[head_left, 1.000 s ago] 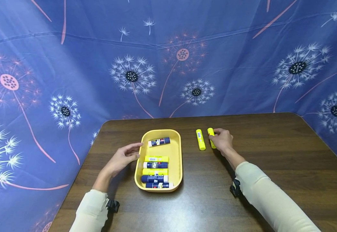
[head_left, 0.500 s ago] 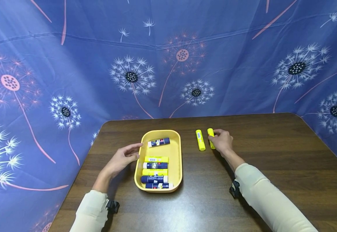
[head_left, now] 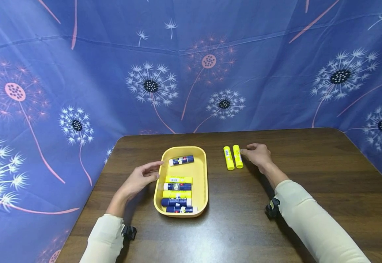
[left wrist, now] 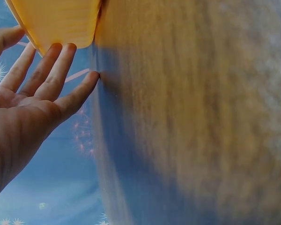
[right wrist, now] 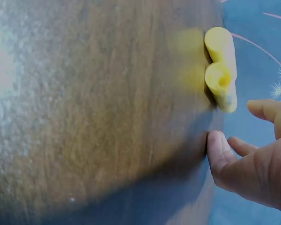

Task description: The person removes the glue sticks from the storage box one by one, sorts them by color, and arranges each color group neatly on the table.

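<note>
My left hand (head_left: 139, 179) rests at the left side of a yellow tray (head_left: 205, 182). In the left wrist view its fairly straight fingertips touch the wall of the tray (left wrist: 61, 21). A blue glue stick (head_left: 181, 160) lies at the tray's far end, and several blue and yellow glue sticks lie in rows at its near end. On the table to the right, two yellow glue sticks (head_left: 238, 157) lie side by side. My right hand (head_left: 258, 156) is just right of them, holding nothing; in the right wrist view its fingers (right wrist: 216, 150) are apart from the sticks (right wrist: 220, 77).
Under everything is a dark brown wooden table (head_left: 243, 226), with light glare near its front. Behind it hangs a blue cloth (head_left: 191, 73) printed with dandelions. A black strap mount (head_left: 272, 209) sits on the right wrist, another (head_left: 129, 232) on the left.
My right hand has let go of the right yellow glue stick and moved a little to the right. That stick now lies closer to its neighbour. The left hand stays at the tray.
</note>
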### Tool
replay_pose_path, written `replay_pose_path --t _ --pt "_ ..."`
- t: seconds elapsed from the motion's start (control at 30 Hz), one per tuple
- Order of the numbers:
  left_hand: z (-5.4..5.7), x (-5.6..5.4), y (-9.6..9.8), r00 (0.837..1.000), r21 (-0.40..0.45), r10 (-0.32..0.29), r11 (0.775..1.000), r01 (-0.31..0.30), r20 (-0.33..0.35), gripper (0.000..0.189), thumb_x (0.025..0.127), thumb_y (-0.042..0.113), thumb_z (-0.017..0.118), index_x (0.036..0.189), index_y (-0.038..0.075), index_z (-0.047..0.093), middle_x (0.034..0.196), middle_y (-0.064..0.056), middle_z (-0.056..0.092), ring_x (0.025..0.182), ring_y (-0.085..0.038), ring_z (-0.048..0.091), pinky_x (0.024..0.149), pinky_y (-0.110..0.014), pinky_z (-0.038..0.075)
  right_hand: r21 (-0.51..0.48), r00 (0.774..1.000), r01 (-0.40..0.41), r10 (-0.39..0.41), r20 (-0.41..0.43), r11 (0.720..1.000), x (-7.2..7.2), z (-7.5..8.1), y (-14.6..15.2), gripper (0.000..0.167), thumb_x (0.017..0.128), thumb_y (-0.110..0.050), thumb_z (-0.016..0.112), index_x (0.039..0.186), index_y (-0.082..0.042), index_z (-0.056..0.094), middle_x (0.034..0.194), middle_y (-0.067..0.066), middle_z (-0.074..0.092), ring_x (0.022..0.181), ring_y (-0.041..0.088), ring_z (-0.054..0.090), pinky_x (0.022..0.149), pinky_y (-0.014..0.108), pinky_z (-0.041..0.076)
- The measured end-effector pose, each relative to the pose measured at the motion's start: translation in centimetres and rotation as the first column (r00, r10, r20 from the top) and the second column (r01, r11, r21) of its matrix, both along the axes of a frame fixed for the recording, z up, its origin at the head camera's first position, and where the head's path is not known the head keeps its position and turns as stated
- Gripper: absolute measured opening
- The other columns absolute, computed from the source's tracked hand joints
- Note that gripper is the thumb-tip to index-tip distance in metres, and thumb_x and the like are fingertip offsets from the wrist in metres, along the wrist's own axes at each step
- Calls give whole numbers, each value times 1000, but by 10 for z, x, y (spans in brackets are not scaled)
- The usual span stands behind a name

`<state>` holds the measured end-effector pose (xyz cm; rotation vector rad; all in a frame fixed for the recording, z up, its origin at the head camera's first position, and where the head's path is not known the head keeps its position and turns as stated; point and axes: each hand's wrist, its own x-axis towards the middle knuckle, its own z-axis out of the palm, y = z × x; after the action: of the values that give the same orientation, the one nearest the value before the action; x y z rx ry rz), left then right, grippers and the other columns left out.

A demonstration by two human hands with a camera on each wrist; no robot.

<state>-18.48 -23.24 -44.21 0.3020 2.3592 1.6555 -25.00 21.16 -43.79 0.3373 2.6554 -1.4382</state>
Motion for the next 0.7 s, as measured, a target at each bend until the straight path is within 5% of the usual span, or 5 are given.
replay_pose_path --t 0.17,0.5,0.7 --pt "0 0 -1 1000 8 -6 1000 6 4 52 100 6 64 150 5 52 149 -25 55 134 -40 58 97 -19 53 -7 1000 -13 13 9 1000 -1 4 3 62 99 -36 63 149 0 51 136 26 63 115 37 68 91 39 55" --pt "1 1 -1 999 11 -7 1000 7 33 53 101 7 64 152 4 50 152 -24 53 136 -40 57 101 -23 54 -92 996 -65 59 -65 994 -3 26 -9 60 101 -33 63 150 -2 51 141 25 59 117 41 66 93 40 55" --pt "1 1 -2 999 9 -7 1000 7 35 54 101 7 64 152 4 49 152 -25 52 136 -40 57 102 -24 54 -246 971 -215 179 -159 945 -9 38 -26 49 100 -17 65 145 0 56 127 19 68 105 19 68 90 25 58"
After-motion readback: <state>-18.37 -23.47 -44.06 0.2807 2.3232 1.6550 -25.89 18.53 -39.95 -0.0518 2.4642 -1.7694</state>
